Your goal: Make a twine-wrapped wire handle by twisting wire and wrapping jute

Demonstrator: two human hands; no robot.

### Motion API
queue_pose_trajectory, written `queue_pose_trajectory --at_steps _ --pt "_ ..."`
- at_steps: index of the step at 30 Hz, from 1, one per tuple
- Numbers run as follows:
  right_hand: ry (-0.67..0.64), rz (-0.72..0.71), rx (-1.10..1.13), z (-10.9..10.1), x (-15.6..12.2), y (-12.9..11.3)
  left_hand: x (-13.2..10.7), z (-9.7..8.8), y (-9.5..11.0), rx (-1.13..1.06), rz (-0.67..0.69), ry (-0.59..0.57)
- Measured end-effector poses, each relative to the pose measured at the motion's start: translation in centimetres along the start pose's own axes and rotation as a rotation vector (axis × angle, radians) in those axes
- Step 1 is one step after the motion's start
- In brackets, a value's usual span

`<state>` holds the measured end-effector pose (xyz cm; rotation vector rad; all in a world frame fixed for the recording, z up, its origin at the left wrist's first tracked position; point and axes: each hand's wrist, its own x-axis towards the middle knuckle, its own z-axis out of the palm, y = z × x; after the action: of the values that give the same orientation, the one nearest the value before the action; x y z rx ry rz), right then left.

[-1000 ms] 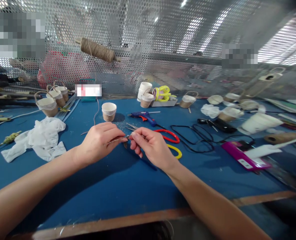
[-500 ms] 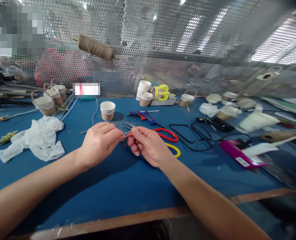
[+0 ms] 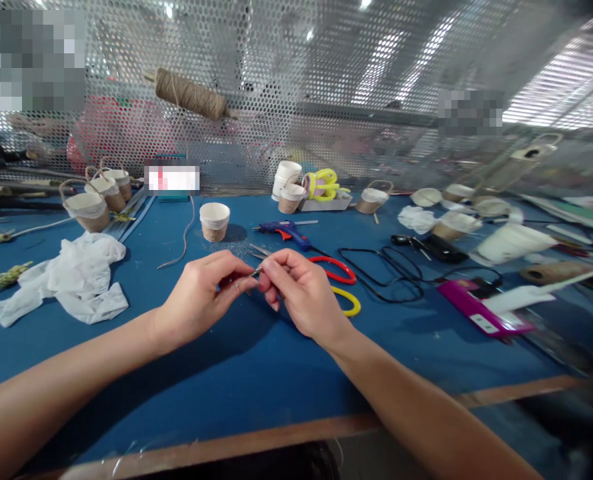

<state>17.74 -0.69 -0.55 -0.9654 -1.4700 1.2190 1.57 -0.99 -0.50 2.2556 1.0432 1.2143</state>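
My left hand [image 3: 201,290] and my right hand [image 3: 301,290] meet over the middle of the table, both with fingers pinched. Between their fingertips is a short, thin strand [image 3: 257,272], which looks like twine; most of it is hidden by the fingers. Scissors with a red and a yellow handle loop [image 3: 337,272] lie under and behind my right hand, their blades showing past its fingers. Just beyond the hands stands a small white-lined cup [image 3: 215,223] with a brown lower part. A blue glue gun [image 3: 289,233] lies behind the scissors.
Twine runs down from a spool [image 3: 190,93] on the mesh. Small buckets with twine handles [image 3: 87,210] stand at the left, near crumpled white cloth [image 3: 71,280]. Rightward are a black cable [image 3: 391,267], a purple power strip [image 3: 481,310] and more cups [image 3: 513,243]. A brown edge [image 3: 276,433] borders the table.
My left hand has turned and its fingers have opened up the view of the pinched strand. The fingertips of both hands have come closer together. Objects on the table stay put.
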Motion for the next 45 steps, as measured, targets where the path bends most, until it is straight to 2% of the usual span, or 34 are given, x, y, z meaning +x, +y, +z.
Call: queue_pose_trajectory --at_steps 3,6,8,10,14,16,18,22,24,27,29,31,35,39,42,45 --pt "0.024 -0.05 -0.077 0.0 -0.3 -0.3 0.3 0.1 0.8 -0.519 -0.438 -0.043" --pt "0.041 -0.081 -0.112 0.1 -0.5 -0.3 0.4 0.4 1.2 -0.989 -0.719 -0.079" --pt "0.051 -0.106 -0.132 0.1 -0.7 -0.2 0.3 0.8 1.3 -1.223 -0.802 -0.118" --pt "0.055 -0.16 -0.159 0.1 -1.0 -0.2 0.1 1.2 1.2 -1.39 -0.819 -0.158" --pt "0.037 -0.267 -0.225 -0.1 -1.1 -0.3 -0.1 1.7 0.7 -1.527 -0.841 -0.266" --pt "0.048 -0.221 -0.199 -0.4 -0.6 -0.3 0.1 1.5 0.4 -1.403 -0.85 -0.328" --pt "0.103 -0.128 -0.101 -0.9 0.3 -0.2 0.3 0.7 0.3 -1.094 -0.789 -0.375" --pt "0.144 -0.006 0.062 -1.7 1.8 0.3 0.2 -1.9 1.8 -0.158 -0.385 -0.432" --pt "0.132 0.004 0.054 -1.7 1.8 0.4 -0.1 -2.8 2.7 0.266 -0.179 -0.376" --pt "0.104 -0.029 -0.024 -1.1 1.1 0.3 -0.5 -2.7 3.1 0.589 0.094 -0.246" --pt "0.077 -0.035 -0.087 -0.7 0.6 0.1 -0.5 -1.9 2.5 0.658 0.216 -0.146" --pt "0.05 -0.031 -0.137 -0.4 0.1 -0.3 -0.4 -1.0 1.7 0.707 0.31 -0.099" --pt "0.025 -0.045 -0.187 -0.3 0.0 -0.6 -0.4 -0.2 0.4 0.716 0.347 -0.036" --pt "0.027 -0.049 -0.2 -0.4 0.0 -0.5 -0.4 -0.3 0.3 0.67 0.363 -0.014" --pt "0.016 -0.051 -0.213 -0.4 -0.1 -0.4 -0.1 -0.5 0.7 0.525 0.245 -0.044" --pt "-0.02 -0.085 -0.228 -0.5 -0.3 -0.6 0.5 -1.0 1.2 0.161 -0.065 -0.135"
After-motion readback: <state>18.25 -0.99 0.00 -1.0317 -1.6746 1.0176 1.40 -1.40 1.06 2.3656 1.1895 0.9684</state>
